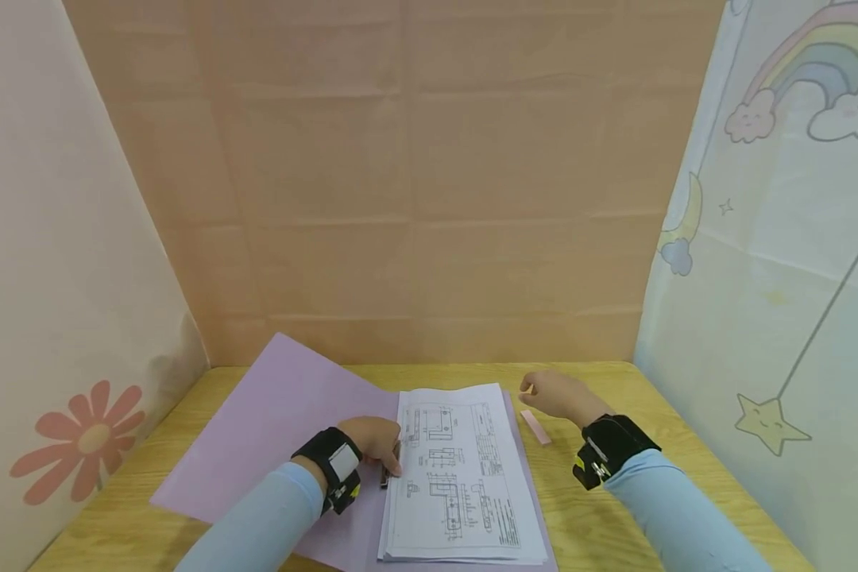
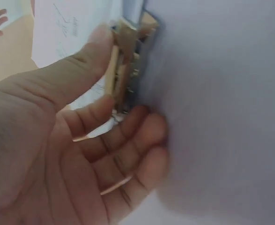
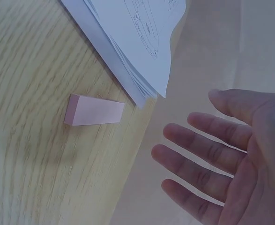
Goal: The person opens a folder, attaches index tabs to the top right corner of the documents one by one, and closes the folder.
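A purple folder [image 1: 279, 413] lies open on the table, its cover spread to the left. On its right half sits a stack of drawing sheets [image 1: 472, 469]. My left hand [image 1: 374, 439] is at the inner edge of the sheets. Seen from the left wrist, its thumb and index finger pinch the folder's metal clip [image 2: 123, 70], while the other fingers curl below it. My right hand [image 1: 561, 396] hovers beyond the folder's right edge, holding nothing. Its fingers [image 3: 198, 171] are spread and slightly bent in the right wrist view.
A small pink block [image 3: 97, 111] lies on the wooden table [image 1: 593, 508], just right of the folder and near my right hand. Behind the table stands a brown paper-like backdrop [image 1: 415, 199]. Patterned sheets [image 1: 779, 318] close off both sides.
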The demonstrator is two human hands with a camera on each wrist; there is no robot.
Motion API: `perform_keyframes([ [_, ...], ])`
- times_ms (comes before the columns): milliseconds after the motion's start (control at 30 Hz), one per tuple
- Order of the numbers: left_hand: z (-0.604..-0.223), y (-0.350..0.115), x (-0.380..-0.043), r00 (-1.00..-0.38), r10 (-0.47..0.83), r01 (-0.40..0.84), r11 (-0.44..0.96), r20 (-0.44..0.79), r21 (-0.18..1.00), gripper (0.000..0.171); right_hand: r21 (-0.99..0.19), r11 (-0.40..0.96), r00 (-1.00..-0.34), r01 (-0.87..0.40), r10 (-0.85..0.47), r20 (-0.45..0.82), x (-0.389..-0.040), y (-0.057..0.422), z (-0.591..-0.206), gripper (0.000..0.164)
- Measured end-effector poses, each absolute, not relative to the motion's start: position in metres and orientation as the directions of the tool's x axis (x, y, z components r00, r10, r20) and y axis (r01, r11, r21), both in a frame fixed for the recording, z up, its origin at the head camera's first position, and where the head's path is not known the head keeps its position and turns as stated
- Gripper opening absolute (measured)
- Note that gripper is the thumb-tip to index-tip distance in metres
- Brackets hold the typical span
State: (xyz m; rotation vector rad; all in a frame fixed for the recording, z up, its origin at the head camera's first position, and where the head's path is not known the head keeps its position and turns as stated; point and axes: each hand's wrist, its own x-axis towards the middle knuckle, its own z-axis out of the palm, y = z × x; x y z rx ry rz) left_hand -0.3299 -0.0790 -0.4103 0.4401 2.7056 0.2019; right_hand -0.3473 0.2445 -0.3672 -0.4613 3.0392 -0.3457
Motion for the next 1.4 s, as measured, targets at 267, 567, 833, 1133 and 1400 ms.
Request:
perform_keyframes([
  [267,-0.372,-0.064,-0.323,-0.910,0.329,0.323,0.944,-0.253,0.066,0.028,-0.211,0.933,-0.955,-0.291,-0.296,0.004,-0.344,0.248,-0.370,0.020],
  [567,-0.320,-0.066,-0.327,-0.857,0.514,0.511,0.841,0.033,0.175,0.024,-0.223,0.931,-0.955,-0.289,-0.297,-0.002,-0.340,0.252,-0.372,0.020],
  [833,-0.327,-0.074,-0.329,-0.892,0.445,0.428,0.888,-0.078,0.171,0.024,-0.120,0.978,-0.983,-0.172,-0.178,-0.039,-0.341,0.247,-0.393,0.024],
  [1133,-0.333,-0.076,-0.329,-0.894,0.432,0.410,0.895,-0.115,0.175,0.024,-0.066,0.998,-0.995,-0.019,-0.026,-0.101,-0.335,0.233,-0.414,0.028],
  [1400,-0.328,-0.079,-0.326,-0.899,0.423,0.405,0.901,-0.110,0.157,0.023,-0.153,0.985,-0.995,-0.079,-0.068,0.079,-0.349,0.242,-0.406,0.038],
])
